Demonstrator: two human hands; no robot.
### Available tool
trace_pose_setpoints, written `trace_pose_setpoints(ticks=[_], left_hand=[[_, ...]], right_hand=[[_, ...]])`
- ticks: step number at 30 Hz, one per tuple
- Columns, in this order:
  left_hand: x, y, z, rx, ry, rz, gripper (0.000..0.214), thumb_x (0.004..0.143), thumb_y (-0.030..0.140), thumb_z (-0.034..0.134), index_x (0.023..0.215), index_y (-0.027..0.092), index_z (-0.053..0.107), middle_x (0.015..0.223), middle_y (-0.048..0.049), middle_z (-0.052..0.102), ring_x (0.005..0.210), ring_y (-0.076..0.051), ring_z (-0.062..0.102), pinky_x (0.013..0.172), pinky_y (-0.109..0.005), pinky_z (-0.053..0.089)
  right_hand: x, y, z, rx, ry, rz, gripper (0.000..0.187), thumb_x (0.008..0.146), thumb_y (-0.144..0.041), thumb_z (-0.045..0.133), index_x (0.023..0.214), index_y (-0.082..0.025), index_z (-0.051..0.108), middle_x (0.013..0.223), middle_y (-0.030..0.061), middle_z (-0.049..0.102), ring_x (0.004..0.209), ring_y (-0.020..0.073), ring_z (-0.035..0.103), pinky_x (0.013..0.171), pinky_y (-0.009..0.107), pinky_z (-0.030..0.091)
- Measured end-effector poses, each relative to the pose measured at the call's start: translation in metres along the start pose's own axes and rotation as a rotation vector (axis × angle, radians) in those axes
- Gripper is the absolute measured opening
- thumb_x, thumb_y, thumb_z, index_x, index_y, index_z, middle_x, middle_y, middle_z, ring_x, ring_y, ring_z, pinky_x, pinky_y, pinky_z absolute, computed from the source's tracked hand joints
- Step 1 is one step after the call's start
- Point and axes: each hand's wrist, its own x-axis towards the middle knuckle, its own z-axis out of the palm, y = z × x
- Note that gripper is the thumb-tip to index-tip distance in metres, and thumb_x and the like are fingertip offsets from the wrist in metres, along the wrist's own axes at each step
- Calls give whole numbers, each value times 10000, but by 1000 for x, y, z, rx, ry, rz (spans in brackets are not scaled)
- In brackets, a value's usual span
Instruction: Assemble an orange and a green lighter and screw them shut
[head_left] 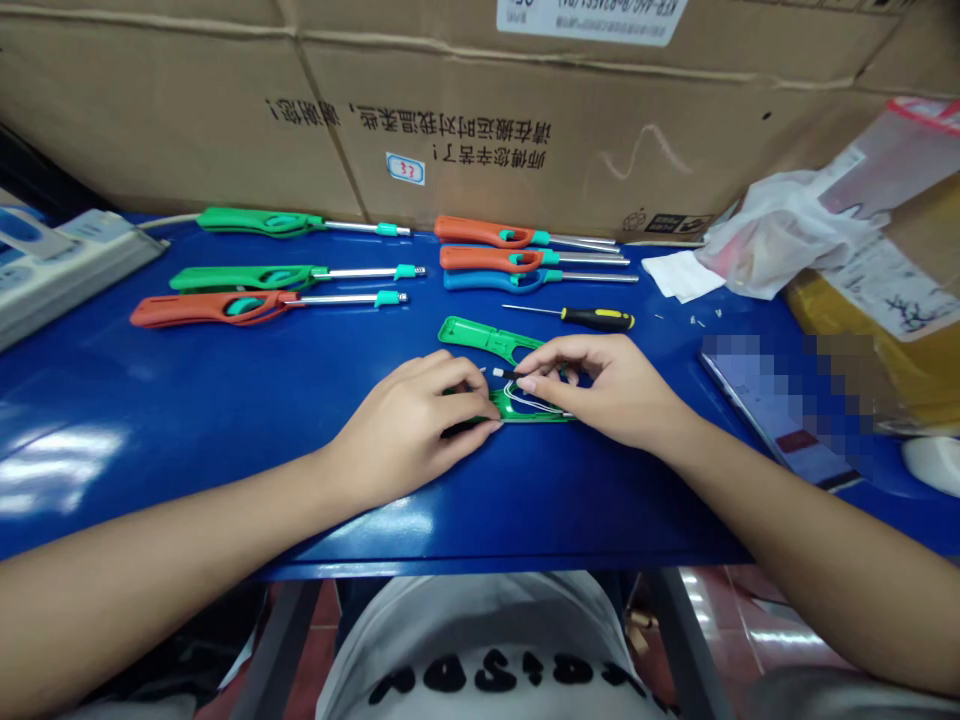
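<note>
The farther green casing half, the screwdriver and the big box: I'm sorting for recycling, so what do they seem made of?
Green casing half: probably hard plastic, fairly glossy, with molded inner details. Screwdriver: shiny grey shaft, likely metal; black and yellow handle, plastic or rubber. Big box: matte brown cardboard, judging by its creases and printed lettering.

Cardboard box (150, 95), inverted 谢谢您 (304, 112), sticker (406, 168) "33"

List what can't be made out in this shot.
All in the head view:
Lower green shell, left end: covered by the left hand.
Upper green shell, right end: hidden behind the right hand.
Phone, screen content: largely masked by pixel blocks.
Pale scraps: too small to identify.
White rounded object: cut off by the right edge.
</note>
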Motion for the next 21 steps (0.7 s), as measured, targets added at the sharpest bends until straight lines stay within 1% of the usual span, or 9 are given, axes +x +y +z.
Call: trace_pose_setpoints(ticks=[3,7,13,16,21], left_hand=[[0,-1,-1,-20,6,4,164,1010,258,590,1008,202,745,1006,-61,702,946,-194,626,865,-344,501],[1,-1,-3,-34,30,-14,171,1005,251,592,1004,188,750,988,-62,706,936,-193,632,869,-341,505],[1,-1,-4,-36,-27,-32,165,972,233,598,976,201,761,966,-57,713,926,-206,639,847,-353,501],[1,0,-4,-39,-34,-30,168,969,247,606,1023,196,757,984,-62,716,934,-210,643,845,-357,502],[0,-2,1,-32,-46,26,181,987,263,608,1078,193,748,1003,-63,717,940,-202,647,866,-357,501]], right_hand=[[1,1,-2,5,-11,-2,194,812,-343,750,889,-174,805,707,11,679,575,100,482,516,250,345],[1,3,-1,0,-33,-1,220,831,-350,736,926,-166,809,712,14,681,576,102,487,530,256,363],[-1,3,1,-28,-38,-19,204,845,-334,720,928,-169,807,712,8,675,594,107,501,554,263,376],[-1,2,2,-38,-33,-24,194,849,-319,712,926,-165,803,721,13,681,607,112,515,561,264,383],[-1,2,2,-48,-20,-27,182,848,-301,708,928,-166,801,737,21,690,636,122,550,574,259,403]])
